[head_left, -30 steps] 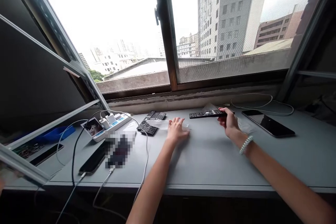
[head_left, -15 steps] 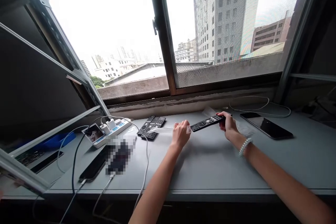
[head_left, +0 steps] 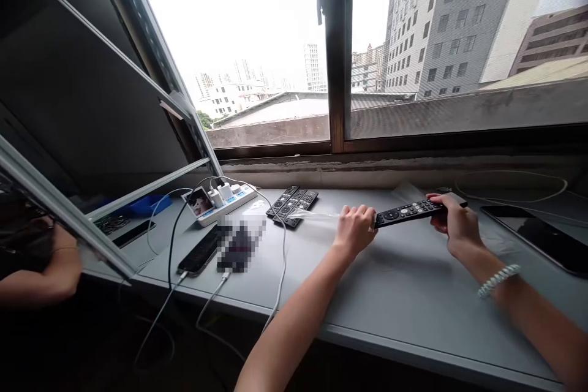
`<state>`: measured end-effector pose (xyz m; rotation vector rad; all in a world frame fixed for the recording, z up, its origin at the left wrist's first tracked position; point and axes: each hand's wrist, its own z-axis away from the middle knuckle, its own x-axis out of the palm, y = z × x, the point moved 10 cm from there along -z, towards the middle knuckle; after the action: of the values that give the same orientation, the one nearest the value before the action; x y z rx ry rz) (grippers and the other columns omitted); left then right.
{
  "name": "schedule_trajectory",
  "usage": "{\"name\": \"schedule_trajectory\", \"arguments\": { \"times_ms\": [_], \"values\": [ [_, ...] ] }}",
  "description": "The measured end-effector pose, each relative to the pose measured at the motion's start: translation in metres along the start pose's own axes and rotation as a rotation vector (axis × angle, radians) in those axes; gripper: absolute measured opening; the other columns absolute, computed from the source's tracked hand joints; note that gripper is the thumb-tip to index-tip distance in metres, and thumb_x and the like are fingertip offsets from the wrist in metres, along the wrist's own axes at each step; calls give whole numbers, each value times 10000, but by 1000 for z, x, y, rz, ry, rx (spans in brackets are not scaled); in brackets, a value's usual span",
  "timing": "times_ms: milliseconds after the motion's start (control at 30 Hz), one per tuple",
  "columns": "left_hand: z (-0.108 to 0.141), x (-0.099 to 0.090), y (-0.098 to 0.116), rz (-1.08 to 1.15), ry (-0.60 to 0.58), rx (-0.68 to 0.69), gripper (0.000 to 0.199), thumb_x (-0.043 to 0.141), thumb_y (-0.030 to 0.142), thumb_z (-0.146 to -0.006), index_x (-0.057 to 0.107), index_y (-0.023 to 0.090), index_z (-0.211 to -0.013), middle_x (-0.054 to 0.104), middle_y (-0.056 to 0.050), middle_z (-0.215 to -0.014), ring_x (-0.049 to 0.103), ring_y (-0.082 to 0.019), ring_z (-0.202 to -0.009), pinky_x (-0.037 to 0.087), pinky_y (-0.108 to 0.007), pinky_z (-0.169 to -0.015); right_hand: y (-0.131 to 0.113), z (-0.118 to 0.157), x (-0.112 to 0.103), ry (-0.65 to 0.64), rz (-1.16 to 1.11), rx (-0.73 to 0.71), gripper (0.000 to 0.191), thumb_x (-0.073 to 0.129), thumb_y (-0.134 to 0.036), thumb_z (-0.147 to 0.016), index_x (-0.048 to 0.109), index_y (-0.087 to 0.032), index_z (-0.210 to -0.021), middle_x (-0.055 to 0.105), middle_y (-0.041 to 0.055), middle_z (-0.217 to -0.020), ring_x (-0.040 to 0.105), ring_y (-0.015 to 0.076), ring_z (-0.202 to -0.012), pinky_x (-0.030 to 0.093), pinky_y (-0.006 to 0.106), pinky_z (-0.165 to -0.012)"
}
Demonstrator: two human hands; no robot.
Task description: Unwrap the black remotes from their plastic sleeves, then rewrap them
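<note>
The right hand point(head_left: 454, 220) grasps the remote point(head_left: 400, 214) by its right end, above the desk point(head_left: 399, 294); the left hand point(head_left: 354, 229) clenches film point(head_left: 316, 215) beside the remote's left end; ideally, keep both aligned.

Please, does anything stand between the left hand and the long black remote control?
Nothing solid is visible between them: the left hand is at one end of the long black remote control, the right hand holds the other. The left hand grips clear, thin plastic wrapping; whether its edge comes between, I cannot tell.
</note>
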<state>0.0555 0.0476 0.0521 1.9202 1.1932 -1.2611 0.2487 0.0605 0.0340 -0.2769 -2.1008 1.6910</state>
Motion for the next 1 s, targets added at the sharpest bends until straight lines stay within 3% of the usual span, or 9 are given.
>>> {"name": "schedule_trajectory", "arguments": {
  "times_ms": [100,267,467,600,867,1000],
  "values": [
    [0,1,3,13,-17,0,188,557,317,-791,541,198,-935,626,-44,-932,589,-202,-843,383,-334,-764,2,3,-8,83,25,51,115,601,-330,-633,641,-231,-675,441,2,-470,372,118,-345,214,279,-355],
    [0,-2,6,44,-19,-23,212,550,358,-777,530,185,-898,635,-48,-909,595,-206,-816,385,-343,-754,-7,10,-1,44,15,40,142,593,-352,-657,649,-222,-666,484,22,-533,395,113,-353,212,276,-344],
    [2,-5,6,103,-3,-45,253,562,379,-762,514,181,-913,637,-62,-900,594,-215,-804,382,-348,-754,-27,22,9,1,83,-163,155,604,-331,-663,654,-185,-665,516,16,-553,435,113,-343,249,258,-297],
    [3,-9,5,133,22,-55,247,560,359,-760,505,178,-920,642,-71,-875,581,-228,-823,377,-347,-753,-25,25,23,-120,130,-168,172,615,-331,-678,676,-172,-697,542,30,-551,469,132,-378,297,259,-299],
    [4,-18,2,154,82,-91,238,536,354,-788,480,179,-940,615,-71,-915,568,-228,-848,367,-334,-740,3,32,48,-406,120,37,294,629,-409,-712,698,-155,-843,582,44,-549,496,141,-412,351,255,-349],
    [3,-16,2,145,81,-87,231,516,372,-824,471,184,-950,599,-68,-920,580,-217,-817,368,-326,-737,10,46,64,-560,168,130,365,616,-440,-726,689,-153,-940,646,71,-684,580,172,-483,385,247,-364]
  ]
}}
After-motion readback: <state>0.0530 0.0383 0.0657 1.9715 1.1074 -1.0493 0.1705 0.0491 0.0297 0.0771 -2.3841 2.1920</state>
